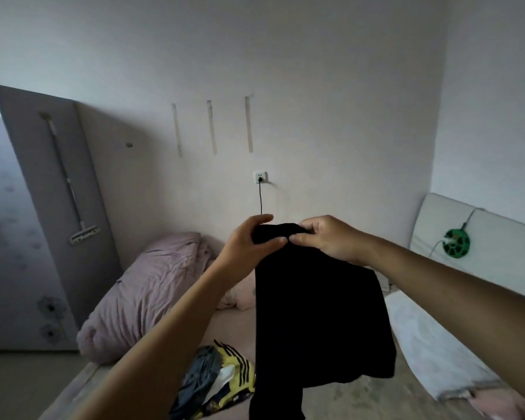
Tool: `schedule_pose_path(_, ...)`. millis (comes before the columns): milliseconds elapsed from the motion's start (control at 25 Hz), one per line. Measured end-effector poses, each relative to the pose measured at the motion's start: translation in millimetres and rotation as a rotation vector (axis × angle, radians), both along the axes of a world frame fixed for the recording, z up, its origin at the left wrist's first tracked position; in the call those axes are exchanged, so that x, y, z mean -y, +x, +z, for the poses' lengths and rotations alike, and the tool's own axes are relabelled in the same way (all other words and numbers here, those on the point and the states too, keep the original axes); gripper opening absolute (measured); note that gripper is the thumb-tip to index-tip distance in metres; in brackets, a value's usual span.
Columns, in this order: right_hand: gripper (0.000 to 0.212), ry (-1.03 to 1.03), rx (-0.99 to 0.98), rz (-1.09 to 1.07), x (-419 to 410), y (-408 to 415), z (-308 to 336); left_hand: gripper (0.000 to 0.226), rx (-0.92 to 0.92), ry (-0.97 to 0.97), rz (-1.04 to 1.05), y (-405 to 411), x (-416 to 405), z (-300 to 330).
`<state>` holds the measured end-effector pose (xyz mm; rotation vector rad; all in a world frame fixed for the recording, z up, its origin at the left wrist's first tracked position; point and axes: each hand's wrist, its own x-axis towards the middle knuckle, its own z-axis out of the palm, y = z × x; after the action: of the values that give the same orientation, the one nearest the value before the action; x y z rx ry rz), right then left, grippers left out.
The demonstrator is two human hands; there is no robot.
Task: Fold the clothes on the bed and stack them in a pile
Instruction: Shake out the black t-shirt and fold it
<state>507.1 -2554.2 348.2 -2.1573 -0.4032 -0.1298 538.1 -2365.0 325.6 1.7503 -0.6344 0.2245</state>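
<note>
Both up: left hand (249,242) and right hand (328,237) pinch the top edge of a black fabric garment (319,313), fingers curled round it, held in the air over the bed (231,325). Garment hangs down. Below it, yellow-and-black striped clothing (225,377) lies crumpled on the bed, near a rumpled lilac duvet (146,286).

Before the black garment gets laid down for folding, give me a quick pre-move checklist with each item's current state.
1. Left hand grips the black garment at its top edge: ok.
2. Right hand grips the same edge: ok.
3. Garment hangs free, lifted off the bed: ok.
4. Garment spread flat, no twists: cannot tell, too dark.
5. Landing spot free: not ok, yellow striped clothing lies below.
6. A pile already started: cannot tell.
</note>
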Motion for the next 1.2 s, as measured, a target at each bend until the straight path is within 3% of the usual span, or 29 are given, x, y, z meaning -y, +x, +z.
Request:
schedule_pose_path(120, 0.026, -0.036, -0.016, 0.000, 2, -3, 18, 0.010, -0.013, -0.037, 0.084, 2, 1, 21)
schedule_pose_path(280, 0.015, -0.086, -0.044, -0.058, 30, -9, 27, 0.018, 0.048, -0.071, 0.089, 7, -1, 43)
schedule_pose_path(400, 0.020, -0.059, -0.055, -0.127, 50, -10, 28, 0.019, 0.086, -0.021, 0.097, 9, 2, 57)
schedule_pose_path(720, 0.031, 0.038, -0.165, -0.038, 61, -11, 33, 0.013, 0.087, 0.028, 0.169, 17, -3, 64)
schedule_pose_path(880, 0.017, -0.167, -0.151, -0.010, 50, -17, 39, 0.017, 0.074, 0.007, 0.193, 26, -16, 61)
schedule_pose_path(1080, 0.023, 0.041, -0.056, -0.012, 23, -17, 48, 0.006, -0.012, 0.066, 0.197, 33, -13, 42)
schedule_pose_path(1200, 0.018, 0.161, -0.059, -0.042, 3, -12, 47, 0.023, 0.109, 0.191, 0.397, 23, 4, 33)
